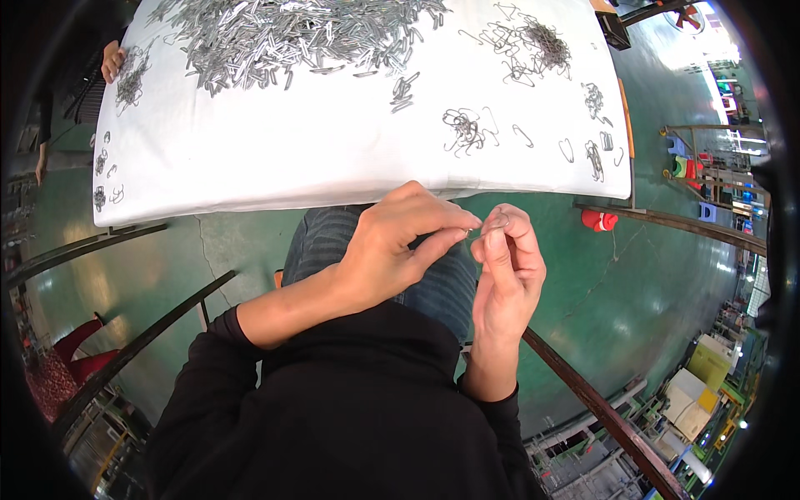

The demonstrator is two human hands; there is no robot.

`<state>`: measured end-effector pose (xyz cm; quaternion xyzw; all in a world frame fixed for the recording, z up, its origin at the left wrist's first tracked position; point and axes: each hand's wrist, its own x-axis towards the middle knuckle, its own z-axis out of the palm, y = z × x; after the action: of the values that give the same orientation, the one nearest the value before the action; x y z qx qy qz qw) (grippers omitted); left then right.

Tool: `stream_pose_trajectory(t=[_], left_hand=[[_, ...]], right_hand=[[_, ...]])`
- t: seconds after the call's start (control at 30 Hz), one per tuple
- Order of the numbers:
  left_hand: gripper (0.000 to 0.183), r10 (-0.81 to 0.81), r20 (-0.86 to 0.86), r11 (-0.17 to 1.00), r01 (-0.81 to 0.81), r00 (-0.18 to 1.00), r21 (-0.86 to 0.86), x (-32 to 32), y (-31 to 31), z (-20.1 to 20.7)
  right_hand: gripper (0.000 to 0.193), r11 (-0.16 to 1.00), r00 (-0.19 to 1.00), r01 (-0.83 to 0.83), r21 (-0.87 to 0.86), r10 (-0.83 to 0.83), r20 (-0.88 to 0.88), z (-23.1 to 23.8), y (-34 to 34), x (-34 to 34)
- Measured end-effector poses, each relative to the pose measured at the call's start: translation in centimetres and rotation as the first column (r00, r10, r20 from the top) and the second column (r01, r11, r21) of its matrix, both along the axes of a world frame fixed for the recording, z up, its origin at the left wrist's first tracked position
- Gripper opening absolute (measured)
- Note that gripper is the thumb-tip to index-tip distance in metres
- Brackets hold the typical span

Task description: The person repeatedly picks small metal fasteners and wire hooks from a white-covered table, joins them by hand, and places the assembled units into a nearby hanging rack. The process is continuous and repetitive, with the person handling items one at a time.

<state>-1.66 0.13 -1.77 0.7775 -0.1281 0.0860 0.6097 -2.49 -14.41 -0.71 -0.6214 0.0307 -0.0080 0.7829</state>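
Above my lap, just off the near edge of the white-covered table (333, 158), my two hands meet fingertip to fingertip. My left hand (400, 237) is closed in a pinch of thumb and forefinger on a small thin metal wire piece (468, 231), mostly hidden by the fingers. Also closed, with its fingers curled, my right hand (510, 267) pinches at the same spot; the exact shape of what sits between the fingertips is too small to tell. Nearest on the table lies a tangle of bent wire hooks (467, 129), with a single wire hook (522, 135) beside it.
A big heap of narrow silver metal pieces (292, 37) covers the table's far middle. More bent wires (542, 46) lie far right, with small bunches along both side edges. Another person's hand (112, 62) rests at the far left corner. Metal rails (617, 408) flank me.
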Motion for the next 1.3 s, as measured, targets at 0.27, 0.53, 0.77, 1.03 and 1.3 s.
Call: stream_pose_trajectory(t=[0.27,0.53,0.77,1.03,1.3], left_hand=[[0.026,0.08,-0.017,0.995,-0.081,0.997,-0.051,-0.2,1.5,-2.8],[0.017,0.55,-0.496,0.833,-0.402,0.672,0.38,-13.2,11.6,-9.8],[0.044,-0.073,-0.997,0.948,-0.312,-0.037,-0.058,-26.9,9.5,-17.1],[0.056,-0.048,-0.844,0.965,0.243,0.534,0.099,-37.4,7.0,-20.5],[0.071,0.355,-0.594,0.904,-0.103,0.722,0.415,-31.7,4.4,-17.9]], right_hand=[[0.007,0.97,0.978,0.14,-0.198,-0.105,0.18,-0.5,0.4,-0.5],[0.008,0.978,0.967,0.033,-0.208,0.021,0.253,-0.8,-1.1,0.1],[0.007,0.956,0.953,-0.091,-0.28,0.165,0.256,-1.9,-3.1,2.4],[0.01,0.845,0.922,-0.126,-0.519,0.293,0.254,0.4,-3.7,3.7],[0.012,0.811,0.876,-0.254,-0.528,0.424,0.23,1.9,-3.0,3.9]])
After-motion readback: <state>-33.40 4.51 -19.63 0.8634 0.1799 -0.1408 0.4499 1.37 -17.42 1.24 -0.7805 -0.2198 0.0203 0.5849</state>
